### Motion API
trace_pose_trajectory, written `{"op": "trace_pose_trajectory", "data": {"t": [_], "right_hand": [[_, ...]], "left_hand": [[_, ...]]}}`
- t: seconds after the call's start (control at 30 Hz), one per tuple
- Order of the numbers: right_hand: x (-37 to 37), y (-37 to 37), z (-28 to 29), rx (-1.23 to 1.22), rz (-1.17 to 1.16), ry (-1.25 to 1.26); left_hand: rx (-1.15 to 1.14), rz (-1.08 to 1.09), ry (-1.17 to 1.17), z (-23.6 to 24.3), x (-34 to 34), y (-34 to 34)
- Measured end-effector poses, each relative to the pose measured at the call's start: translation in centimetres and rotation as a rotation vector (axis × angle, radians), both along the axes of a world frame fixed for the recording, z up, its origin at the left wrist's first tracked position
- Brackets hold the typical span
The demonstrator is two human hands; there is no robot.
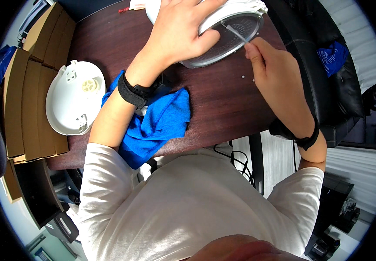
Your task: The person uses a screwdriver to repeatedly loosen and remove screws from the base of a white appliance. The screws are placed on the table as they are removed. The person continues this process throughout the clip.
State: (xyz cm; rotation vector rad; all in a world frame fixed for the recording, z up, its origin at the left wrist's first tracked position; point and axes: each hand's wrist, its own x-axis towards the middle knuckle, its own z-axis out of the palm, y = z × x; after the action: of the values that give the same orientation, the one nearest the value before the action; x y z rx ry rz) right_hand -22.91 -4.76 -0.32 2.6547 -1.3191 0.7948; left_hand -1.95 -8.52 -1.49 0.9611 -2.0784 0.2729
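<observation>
Around dark wooden table [218,108], left to right: cardboard boxes [35,104]; round white cover [66,106]; crumpled blue cloth [166,117]. At table's far side, touching white appliance [231,48] with left hand [185,28], thumb spread from fingers. Tiny pale bits [243,77] nearby. With right hand [277,69], pinching thin grey rod [236,34] between thumb and forefinger. Farther right, black couch [294,30].
</observation>
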Motion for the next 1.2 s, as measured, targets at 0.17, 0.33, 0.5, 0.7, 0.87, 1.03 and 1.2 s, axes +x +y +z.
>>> {"op": "trace_pose_trajectory", "data": {"t": [0.17, 0.33, 0.5, 0.7, 0.87, 1.03, 1.2], "right_hand": [[-0.1, -0.2, 0.1, -0.046, 0.028, -0.016], [-0.1, -0.2, 0.0, -0.073, 0.022, 0.006], [-0.1, -0.3, -0.1, -0.067, 0.029, 0.009], [-0.3, -1.2, -0.7, 0.073, 0.112, -0.093], [-0.2, -1.5, -1.5, 0.590, 0.164, -0.382], [0.3, -0.5, -1.8, 1.407, 0.264, -0.884], [1.5, 0.8, -2.4, 1.637, 0.406, -1.203]], "left_hand": [[0.012, 0.002, -0.008, 0.0, 0.0, -0.1], [0.008, 0.002, 0.002, -0.1, 0.0, -0.1], [0.003, 0.003, 0.000, 0.0, 0.0, -0.1], [0.008, 0.034, 0.009, -0.4, -0.2, 0.1], [0.004, 0.041, 0.009, -0.6, -0.3, 0.0], [0.005, 0.054, 0.008, -0.6, -0.4, 0.0], [0.001, 0.046, 0.008, -0.7, -0.3, 0.0]]}}
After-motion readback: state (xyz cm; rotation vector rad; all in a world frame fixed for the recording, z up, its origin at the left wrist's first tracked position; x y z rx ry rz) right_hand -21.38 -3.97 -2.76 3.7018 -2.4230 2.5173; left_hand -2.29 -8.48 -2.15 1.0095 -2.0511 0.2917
